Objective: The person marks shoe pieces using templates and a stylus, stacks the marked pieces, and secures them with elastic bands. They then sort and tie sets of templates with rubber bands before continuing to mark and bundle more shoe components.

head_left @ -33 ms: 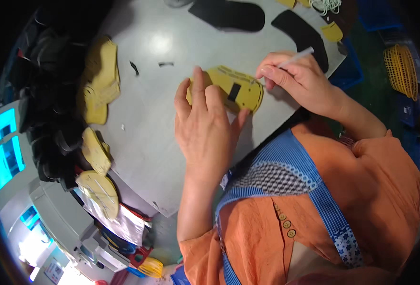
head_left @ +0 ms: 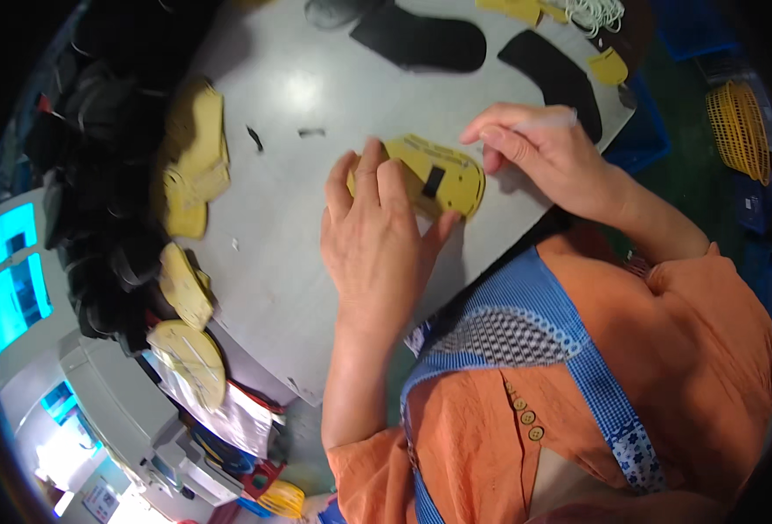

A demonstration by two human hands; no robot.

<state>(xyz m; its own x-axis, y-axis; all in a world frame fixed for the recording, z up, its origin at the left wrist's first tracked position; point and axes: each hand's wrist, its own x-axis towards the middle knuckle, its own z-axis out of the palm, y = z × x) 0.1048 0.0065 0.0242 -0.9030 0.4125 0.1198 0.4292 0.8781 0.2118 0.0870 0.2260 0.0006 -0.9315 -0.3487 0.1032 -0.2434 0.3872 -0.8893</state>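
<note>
A flat yellow template [head_left: 457, 185] with slots, small holes and a black rectangle on it lies on the pale table. My left hand [head_left: 377, 231] holds it down at its left part, thumb at the near edge and fingers bent over the top. The covered end of the template is hidden. Just off its right end, my right hand [head_left: 547, 153] pinches a thin white pen [head_left: 562, 118]. The pen is smeared by motion, and its tip cannot be made out clearly.
Black cut pieces [head_left: 425, 39] lie at the table's far side, near white cord [head_left: 594, 13]. Yellow templates [head_left: 202, 148] line the left edge beside a dark pile [head_left: 110, 192]. A yellow basket [head_left: 740, 131] stands beyond the right edge.
My right hand has drawn the pen back from the template's right end. The left hand keeps its hold; the whole view has shifted slightly.
</note>
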